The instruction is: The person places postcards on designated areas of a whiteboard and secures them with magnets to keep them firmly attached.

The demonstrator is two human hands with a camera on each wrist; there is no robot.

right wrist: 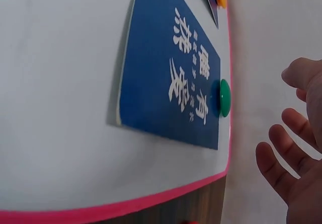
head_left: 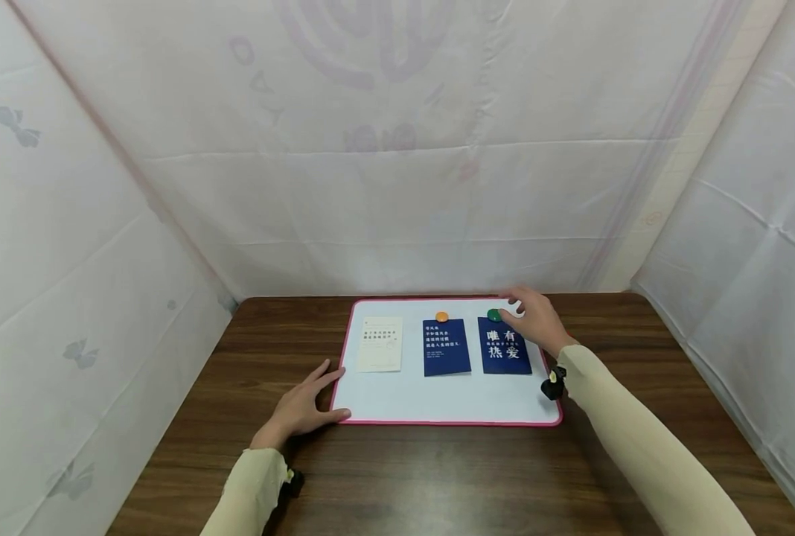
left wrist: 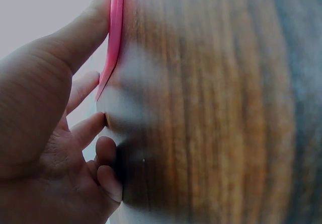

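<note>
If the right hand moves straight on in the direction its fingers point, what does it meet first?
Probably the green magnet at the top edge of the right blue card; the right hand looks open, close beside it. Depth is uncertain.

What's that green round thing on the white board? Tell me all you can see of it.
The green magnet is a small round button, smooth and plastic-looking. It sits on the top edge of the blue card with large white characters, pinning it to the white board near its far right corner. The right hand hovers beside it with fingers spread; in the right wrist view they are clear of it.
</note>
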